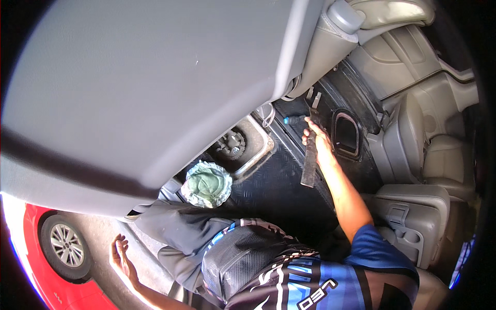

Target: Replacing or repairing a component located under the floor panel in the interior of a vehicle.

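Note:
My right hand is closed around a long, dark flat bar, whose kind I cannot make out. The bar hangs over the black car floor, its lower end pointing toward me. Just left of the hand lies a tool with a blue-tipped handle, perhaps a screwdriver. My left hand is out to the left above the ground outside the car, fingers slightly curled and apart, holding nothing. A green cloth hat with a frilled brim sits near my knees. Past it, a round dark fitting with connectors shows in a floor recess.
A big grey seat back fills the upper left. Right of my hand is a framed rectangular floor opening. Beige seats and a console with cup holders stand at the right. A red car is outside, lower left.

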The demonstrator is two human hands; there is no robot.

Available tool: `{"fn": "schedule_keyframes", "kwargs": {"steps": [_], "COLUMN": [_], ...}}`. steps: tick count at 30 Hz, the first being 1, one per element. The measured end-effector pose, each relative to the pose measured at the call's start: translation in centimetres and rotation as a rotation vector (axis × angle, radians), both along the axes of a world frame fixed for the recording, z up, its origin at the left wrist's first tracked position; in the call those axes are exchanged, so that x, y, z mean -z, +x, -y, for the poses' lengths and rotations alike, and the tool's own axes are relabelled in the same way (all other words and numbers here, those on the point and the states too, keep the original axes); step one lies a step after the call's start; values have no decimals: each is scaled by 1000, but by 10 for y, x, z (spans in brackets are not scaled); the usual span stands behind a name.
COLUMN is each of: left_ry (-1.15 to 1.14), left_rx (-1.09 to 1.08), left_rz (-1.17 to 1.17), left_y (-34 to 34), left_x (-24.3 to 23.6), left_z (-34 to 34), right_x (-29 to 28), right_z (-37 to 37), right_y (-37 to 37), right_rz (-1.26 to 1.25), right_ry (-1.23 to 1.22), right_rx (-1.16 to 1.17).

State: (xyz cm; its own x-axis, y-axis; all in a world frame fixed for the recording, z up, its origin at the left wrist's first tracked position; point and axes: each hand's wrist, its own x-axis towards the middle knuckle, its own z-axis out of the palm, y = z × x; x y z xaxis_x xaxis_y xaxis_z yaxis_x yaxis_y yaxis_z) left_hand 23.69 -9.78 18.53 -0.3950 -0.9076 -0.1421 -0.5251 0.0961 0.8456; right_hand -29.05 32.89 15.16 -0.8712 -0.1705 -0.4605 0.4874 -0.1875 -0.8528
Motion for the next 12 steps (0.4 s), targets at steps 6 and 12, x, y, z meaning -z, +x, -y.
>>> {"fn": "schedule_keyframes", "kwargs": {"steps": [6, 12], "left_ry": [7, 67], "left_rx": [-14, -12], "left_rz": [-17, -29], "left_y": [2, 6], "left_x": [-2, 7], "left_z": [0, -1], "right_x": [12, 5], "right_z": [-12, -64], "right_y": [17, 66], "right_rz": [74, 105], "right_ry": [194, 579], "right_rx": [-31, -524]}}
